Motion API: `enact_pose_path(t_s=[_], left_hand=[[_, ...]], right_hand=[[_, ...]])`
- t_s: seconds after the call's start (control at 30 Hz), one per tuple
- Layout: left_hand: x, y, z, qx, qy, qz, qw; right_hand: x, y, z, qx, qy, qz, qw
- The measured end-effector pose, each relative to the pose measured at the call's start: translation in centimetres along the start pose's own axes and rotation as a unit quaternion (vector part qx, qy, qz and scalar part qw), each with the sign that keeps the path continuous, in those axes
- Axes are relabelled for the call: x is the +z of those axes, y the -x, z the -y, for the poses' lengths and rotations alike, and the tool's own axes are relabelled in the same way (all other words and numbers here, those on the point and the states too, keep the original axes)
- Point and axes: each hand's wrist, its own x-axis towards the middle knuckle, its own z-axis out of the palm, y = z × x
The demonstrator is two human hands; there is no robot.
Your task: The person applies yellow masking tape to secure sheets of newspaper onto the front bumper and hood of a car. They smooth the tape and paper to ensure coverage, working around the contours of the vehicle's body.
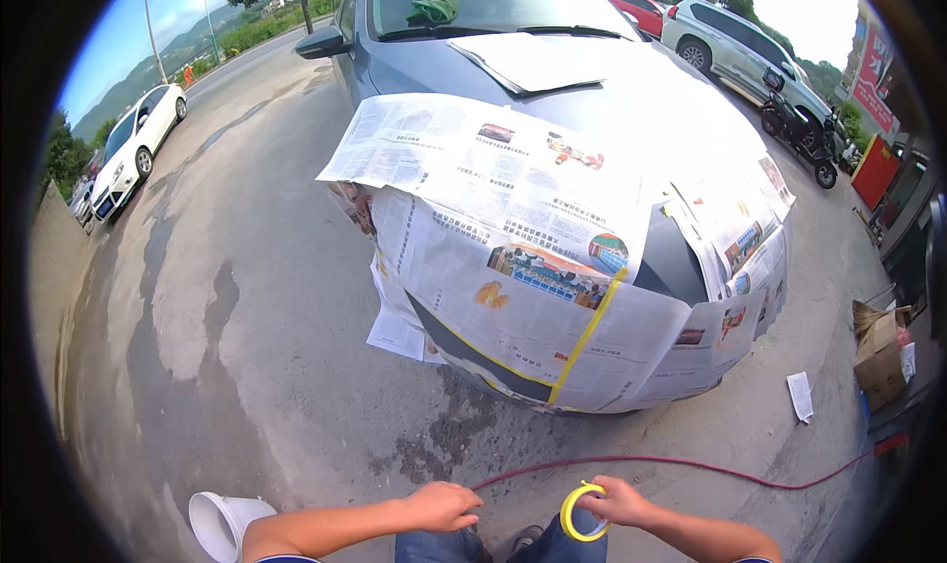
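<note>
Newspaper sheets (473, 186) cover the front of a grey-blue car (414, 64), held in part by strips of yellow masking tape (588, 337). Dark panel areas show between the sheets. My right hand (620, 501) grips a roll of yellow masking tape (568, 515), fingers through its ring, above my right thigh. To the left, my left hand (444, 505) hovers over my other leg with fingers loosely bent and holds nothing visible. Folded paper (540, 60) lies on the bonnet, and a green cloth (434, 8) is at the windscreen.
A red hose (651, 458) crosses the ground before my feet. At lower left a white bucket (222, 522) lies tipped. On the right are a loose paper (800, 397), a cardboard box (880, 360) and a parked scooter (799, 130). Other cars stand farther off.
</note>
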Motion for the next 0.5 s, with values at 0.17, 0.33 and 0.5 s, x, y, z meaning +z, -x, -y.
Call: enact_pose_path(t_s=[0.17, 0.33, 0.5], left_hand=[[-6.9, 11.9, -10.3, -0.149, 0.132, -0.110, 0.974], [-8.9, 19.6, -12.8, -0.227, 0.203, -0.352, 0.885], [-14.4, 23.1, -12.2, -0.282, 0.222, -0.398, 0.844]], right_hand=[[1.2, 9.3, 17.2, 0.017, -0.112, 0.118, 0.986], [3.4, 12.6, 26.8, -0.107, -0.240, 0.187, 0.947], [5.0, 9.3, 30.9, -0.108, -0.365, 0.191, 0.905]])
